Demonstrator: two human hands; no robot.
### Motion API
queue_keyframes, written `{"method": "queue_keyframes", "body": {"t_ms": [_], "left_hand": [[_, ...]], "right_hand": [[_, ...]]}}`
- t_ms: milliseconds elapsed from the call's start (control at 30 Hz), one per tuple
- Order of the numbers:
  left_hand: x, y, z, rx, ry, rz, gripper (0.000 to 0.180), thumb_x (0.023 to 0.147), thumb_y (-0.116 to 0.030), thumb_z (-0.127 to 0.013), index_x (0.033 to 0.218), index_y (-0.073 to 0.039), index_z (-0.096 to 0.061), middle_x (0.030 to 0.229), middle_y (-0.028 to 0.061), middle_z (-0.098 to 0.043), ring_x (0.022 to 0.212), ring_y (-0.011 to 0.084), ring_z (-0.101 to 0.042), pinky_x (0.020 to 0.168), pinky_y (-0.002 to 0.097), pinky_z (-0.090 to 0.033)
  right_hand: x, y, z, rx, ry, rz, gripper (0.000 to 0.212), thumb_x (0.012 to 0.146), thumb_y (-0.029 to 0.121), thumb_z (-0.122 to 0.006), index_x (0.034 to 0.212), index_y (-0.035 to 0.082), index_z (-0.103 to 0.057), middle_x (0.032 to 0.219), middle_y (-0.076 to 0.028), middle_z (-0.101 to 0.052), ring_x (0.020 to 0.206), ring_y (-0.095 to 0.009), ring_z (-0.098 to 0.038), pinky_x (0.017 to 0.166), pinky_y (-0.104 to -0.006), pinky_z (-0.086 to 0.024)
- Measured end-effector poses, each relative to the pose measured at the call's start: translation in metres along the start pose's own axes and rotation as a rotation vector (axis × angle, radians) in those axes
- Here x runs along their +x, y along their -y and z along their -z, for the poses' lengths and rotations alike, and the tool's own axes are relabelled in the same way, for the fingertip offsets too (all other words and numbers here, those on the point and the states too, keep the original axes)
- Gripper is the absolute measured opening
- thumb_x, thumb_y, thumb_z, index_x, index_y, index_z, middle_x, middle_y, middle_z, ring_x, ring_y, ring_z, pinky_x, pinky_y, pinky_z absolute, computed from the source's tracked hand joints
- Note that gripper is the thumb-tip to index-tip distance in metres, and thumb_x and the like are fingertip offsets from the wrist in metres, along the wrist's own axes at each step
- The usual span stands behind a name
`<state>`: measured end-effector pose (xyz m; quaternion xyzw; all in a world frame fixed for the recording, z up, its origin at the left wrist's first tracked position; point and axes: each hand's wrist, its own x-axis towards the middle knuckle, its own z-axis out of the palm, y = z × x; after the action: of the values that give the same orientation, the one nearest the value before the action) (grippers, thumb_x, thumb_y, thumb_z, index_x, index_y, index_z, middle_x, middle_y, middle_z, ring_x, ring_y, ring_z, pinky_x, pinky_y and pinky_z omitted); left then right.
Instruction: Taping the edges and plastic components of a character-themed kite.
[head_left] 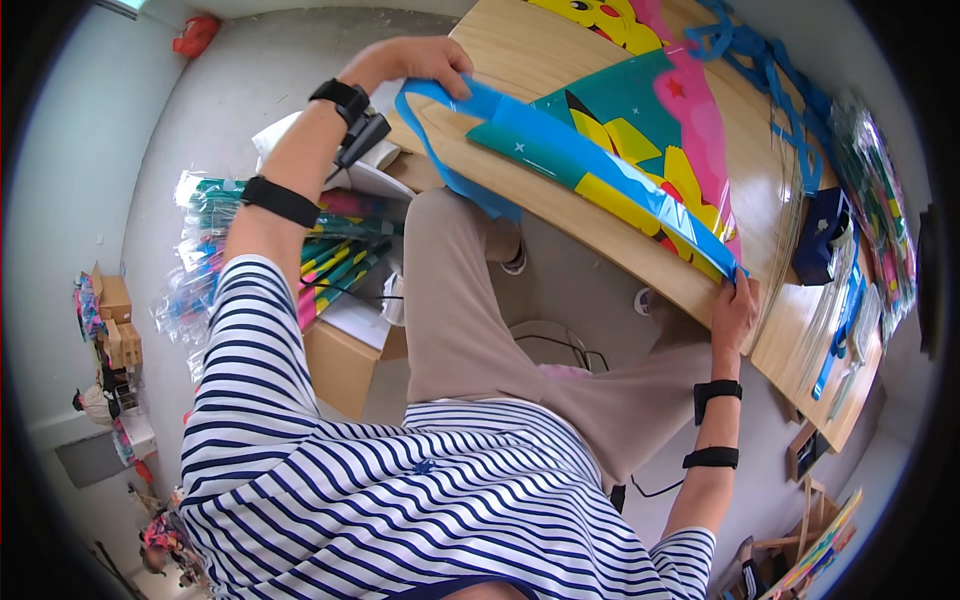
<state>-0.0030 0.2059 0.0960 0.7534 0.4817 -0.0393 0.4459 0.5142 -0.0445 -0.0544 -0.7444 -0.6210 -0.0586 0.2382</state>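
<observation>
A long blue fabric-like strip (600, 155) lies stretched along the near edge of a glossy printed sheet (640, 100) in green, pink and yellow with cartoon figures. My left hand (415, 62) is closed on the strip near its far left part, slightly blurred. From there a loop of the strip hangs over the table edge toward my knee. At the sheet's near right corner my right hand (737, 308) pinches the strip's other end against the sheet. A second printed sheet (610, 25) lies farther back on the table.
The wooden table (790, 110) carries a tangle of blue strips (760, 50), a dark blue tape dispenser (825, 235) and a stack of plastic-wrapped sheets (875, 200) at right. To my left, a cardboard box (342, 365) stands below wrapped rolled sheets (340, 265). A red bag (197, 36) lies far left.
</observation>
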Motion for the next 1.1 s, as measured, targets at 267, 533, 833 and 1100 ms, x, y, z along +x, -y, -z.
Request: {"method": "queue_keyframes", "body": {"t_ms": [267,533,833,1100], "left_hand": [[0.034,0.055,-0.043,0.017,0.059,0.150,0.020,0.073,-0.021,-0.075,0.070,-0.005,-0.064,0.061,-0.0034,-0.054,0.055,0.0073,-0.047,0.050,0.0279,-0.036],[0.048,0.070,-0.056,0.029,0.039,0.122,0.020,0.075,-0.019,-0.072,0.068,-0.003,-0.063,0.058,-0.0021,-0.053,0.054,0.0084,-0.046,0.050,0.0296,-0.036],[0.058,0.060,-0.059,0.405,0.005,0.010,0.030,0.072,-0.024,-0.072,0.068,0.003,-0.058,0.056,0.0125,-0.052,0.053,0.0214,-0.049,0.053,0.0376,-0.038],[0.054,0.062,-0.070,0.547,-0.198,0.056,0.031,0.066,-0.026,-0.074,0.083,-0.001,-0.068,0.081,0.0166,-0.067,0.080,0.0344,-0.064,0.068,0.0419,-0.049]], "right_hand": [[0.000,0.000,-0.002,0.024,0.007,-0.007,0.027,0.085,0.003,-0.056,0.110,-0.001,-0.065,0.100,-0.016,-0.059,0.092,-0.036,-0.060,0.080,-0.0421,-0.049],[-0.001,-0.003,-0.003,-0.009,0.021,-0.017,0.028,0.086,0.004,-0.055,0.111,-0.001,-0.064,0.100,-0.017,-0.059,0.093,-0.036,-0.060,0.081,-0.0426,-0.049],[-0.002,-0.005,-0.004,-0.023,0.042,-0.004,0.028,0.087,0.005,-0.055,0.113,-0.001,-0.063,0.104,-0.017,-0.058,0.096,-0.036,-0.059,0.083,-0.0424,-0.049],[-0.002,-0.006,-0.007,-0.030,0.028,0.014,0.028,0.088,0.006,-0.055,0.113,-0.001,-0.063,0.105,-0.017,-0.058,0.097,-0.036,-0.059,0.083,-0.0426,-0.049]]}}
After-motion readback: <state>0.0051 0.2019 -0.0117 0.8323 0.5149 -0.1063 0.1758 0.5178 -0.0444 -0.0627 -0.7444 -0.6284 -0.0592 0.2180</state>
